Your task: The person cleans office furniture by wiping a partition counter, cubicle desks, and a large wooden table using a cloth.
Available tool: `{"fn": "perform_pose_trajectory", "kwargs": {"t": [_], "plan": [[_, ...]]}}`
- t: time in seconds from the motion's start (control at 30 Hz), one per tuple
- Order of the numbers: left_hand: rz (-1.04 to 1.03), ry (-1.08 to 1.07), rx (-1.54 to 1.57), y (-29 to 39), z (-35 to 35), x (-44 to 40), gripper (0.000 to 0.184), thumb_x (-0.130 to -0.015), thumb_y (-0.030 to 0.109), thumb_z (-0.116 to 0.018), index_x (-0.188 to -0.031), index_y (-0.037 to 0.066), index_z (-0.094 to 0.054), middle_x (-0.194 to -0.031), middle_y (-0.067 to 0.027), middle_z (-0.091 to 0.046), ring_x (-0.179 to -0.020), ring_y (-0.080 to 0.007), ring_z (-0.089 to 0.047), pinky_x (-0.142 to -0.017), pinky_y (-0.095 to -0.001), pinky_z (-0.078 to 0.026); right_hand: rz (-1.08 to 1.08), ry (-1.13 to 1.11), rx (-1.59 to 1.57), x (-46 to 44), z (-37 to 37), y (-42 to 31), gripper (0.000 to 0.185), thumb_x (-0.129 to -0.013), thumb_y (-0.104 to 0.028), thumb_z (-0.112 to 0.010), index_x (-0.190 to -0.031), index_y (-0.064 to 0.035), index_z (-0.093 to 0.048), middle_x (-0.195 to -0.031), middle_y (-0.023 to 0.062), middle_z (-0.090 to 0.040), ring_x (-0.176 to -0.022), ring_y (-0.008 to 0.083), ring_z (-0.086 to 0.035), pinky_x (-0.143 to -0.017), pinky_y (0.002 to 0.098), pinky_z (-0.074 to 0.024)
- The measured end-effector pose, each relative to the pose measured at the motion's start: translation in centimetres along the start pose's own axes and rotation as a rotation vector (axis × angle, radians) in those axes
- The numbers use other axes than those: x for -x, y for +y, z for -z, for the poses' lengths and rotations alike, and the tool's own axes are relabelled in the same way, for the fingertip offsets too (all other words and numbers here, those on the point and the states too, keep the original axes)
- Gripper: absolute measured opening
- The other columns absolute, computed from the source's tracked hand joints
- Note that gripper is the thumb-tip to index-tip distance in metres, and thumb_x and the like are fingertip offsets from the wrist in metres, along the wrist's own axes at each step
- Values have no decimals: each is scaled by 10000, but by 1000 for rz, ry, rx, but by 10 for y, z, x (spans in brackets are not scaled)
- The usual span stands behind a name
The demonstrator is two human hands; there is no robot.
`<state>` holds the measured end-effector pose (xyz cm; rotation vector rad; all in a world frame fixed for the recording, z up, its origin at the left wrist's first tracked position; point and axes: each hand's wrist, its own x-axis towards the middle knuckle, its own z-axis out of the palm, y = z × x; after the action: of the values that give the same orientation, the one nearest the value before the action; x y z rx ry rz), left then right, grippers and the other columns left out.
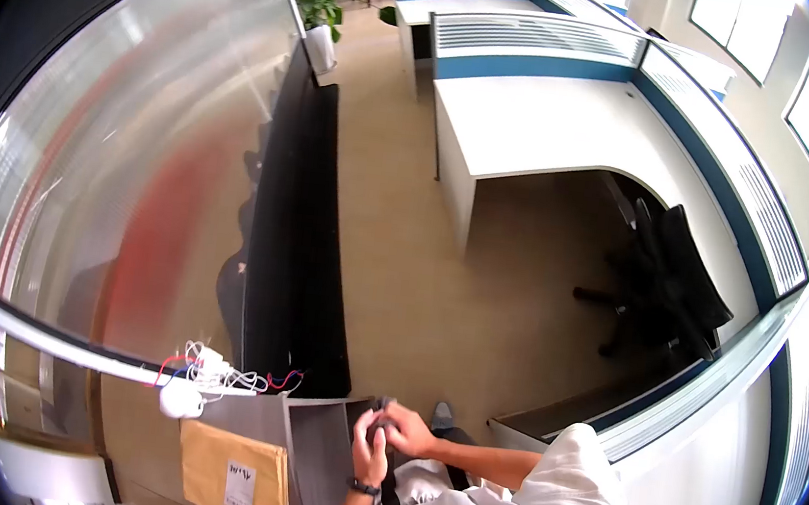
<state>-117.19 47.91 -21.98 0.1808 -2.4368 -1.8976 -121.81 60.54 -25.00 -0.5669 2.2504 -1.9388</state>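
Note:
My left hand [369, 453], with a black band on the wrist, is closed around a small dark object [379, 418] in front of my body. From the right, my right hand [409, 428] reaches over and grips the same object, its fingers near those of the left. What the object is cannot be made out. Both hands are beside a grey open drawer or cabinet [318, 460]. A brown envelope [233, 476] with a white label lies on the cabinet top to the left.
White cables and an adapter [210, 365] sit beyond the envelope. A long black bench [299, 241] runs along the glass partition [140, 146]. A white desk [547, 120] and a black office chair [674, 271] stand ahead right. A potted plant [320, 46] is far back.

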Motion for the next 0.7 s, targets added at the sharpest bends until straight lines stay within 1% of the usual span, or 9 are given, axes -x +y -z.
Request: {"fn": "perform_pose_trajectory", "kwargs": {"t": [0.1, 0.13, 0.23, 0.27, 0.37, 0.4, 0.43, 0.5, 0.7], "plan": [[3, -193, 88, -7, -31, -51, 500, -942, 202, -522, -1341, -24, -323, -1264, -186, -509, -1160, -251, -503, -1008, -367, -382, -333, 232, -40, -19, 33, 33, 233, -784, -121, -459, -929, 9, -587, -863, 164, -614, -792, 274, -599, -742, 358, -477], [36, -250, 79, -10, -40, -65, 504, -937, 183, -530, -1345, -21, -318, -1276, -184, -501, -1184, -245, -491, -1014, -353, -380, -395, 322, -94, -24, 44, 40, 231, -797, -112, -445, -925, 18, -588, -810, 133, -616, -755, 211, -585, -730, 327, -470], [134, -416, 212, -23, -69, -100, 503, -934, 184, -538, -1349, -6, -325, -1299, -190, -486, -1200, -248, -488, -1009, -347, -388, -627, 500, -196, -24, 79, 75, 237, -821, -123, -437, -927, 22, -591, -819, 101, -608, -768, 169, -562, -727, 300, -457], [118, -437, 95, -23, -76, -111, 507, -913, 160, -552, -1343, -6, -342, -1257, -196, -537, -1157, -268, -538, -972, -350, -434, -635, 630, -271, -24, 87, 86, 235, -840, -136, -436, -912, 26, -589, -817, 79, -598, -774, 154, -538, -728, 283, -441], [191, -612, -18, -37, -93, -151, 505, -908, 147, -553, -1350, 16, -346, -1248, -186, -551, -1123, -266, -568, -921, -352, -474, -797, 891, -346, -16, 122, 111, 265, -871, -191, -414, -868, 15, -582, -825, 74, -599, -746, 166, -535, -698, 289, -438], [196, -642, -24, -46, -99, -164, 512, -898, 152, -567, -1347, 26, -356, -1254, -178, -550, -1097, -263, -586, -887, -352, -496, -882, 916, -508, 6, 123, 174, 286, -887, -229, -393, -867, -16, -583, -810, 88, -603, -709, 184, -550, -664, 316, -452], [218, -652, -25, -54, -105, -179, 495, -890, 151, -576, -1332, 35, -385, -1240, -168, -565, -1089, -256, -591, -883, -352, -498, -888, 932, -495, 8, 141, 172, 286, -887, -229, -393, -867, -16, -583, -810, 88, -603, -709, 184, -550, -664, 316, -452], [226, -687, -59, -69, -119, -210, 466, -887, 146, -581, -1312, 46, -417, -1203, -160, -594, -1065, -248, -606, -873, -355, -504, -1053, 1055, -933, -4, 176, 159, 250, -889, -213, -406, -905, -26, -571, -817, 87, -593, -689, 188, -550, -637, 329, -459], [344, -663, -45, -119, -162, -316, 424, -885, 163, -587, -1276, 56, -458, -1128, -134, -639, -1007, -227, -627, -850, -357, -507, -1049, 1192, -736, -73, 254, 184, 249, -897, -219, -421, -968, -12, -541, -831, 119, -621, -625, 224, -612, -598, 356, -506]]}}
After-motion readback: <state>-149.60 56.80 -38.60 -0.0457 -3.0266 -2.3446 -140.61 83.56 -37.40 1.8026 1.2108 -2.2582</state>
